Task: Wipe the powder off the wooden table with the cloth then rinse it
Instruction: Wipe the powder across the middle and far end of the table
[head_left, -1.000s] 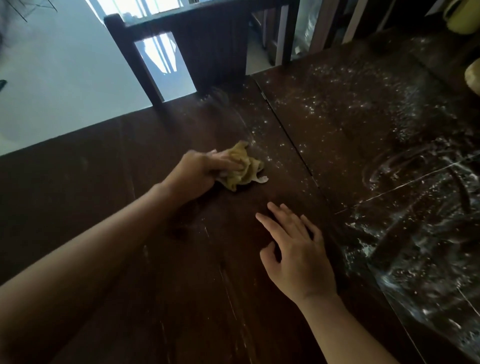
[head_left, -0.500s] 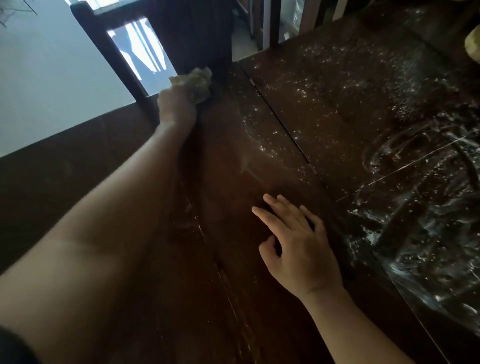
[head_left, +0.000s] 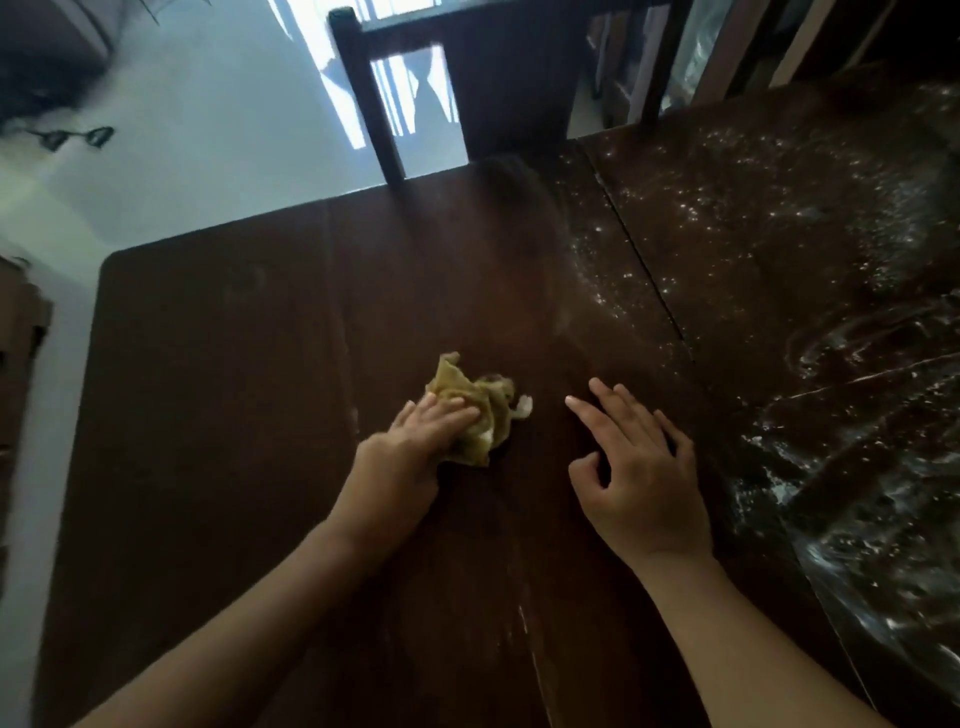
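Wiping step: left grip (head_left: 415, 452) clasps the crumpled yellow cloth (head_left: 485, 415) on the wooden desk (head_left: 234, 389), right grip (head_left: 641, 473) spread flat just beside; best press firm overlapping strokes rightward into the white powder (head_left: 727, 234), gathering, not scattering.

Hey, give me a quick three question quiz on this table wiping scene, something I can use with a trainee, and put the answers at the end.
1. True or false: the left hand holds a crumpled yellow cloth against the table.
2. Where does most of the white powder lie? A) to the right of both hands B) to the left of the cloth C) between the hands
3. What does the right hand hold?
Key: 1 true. 2 A. 3 nothing; it rests on the table with its fingers spread.
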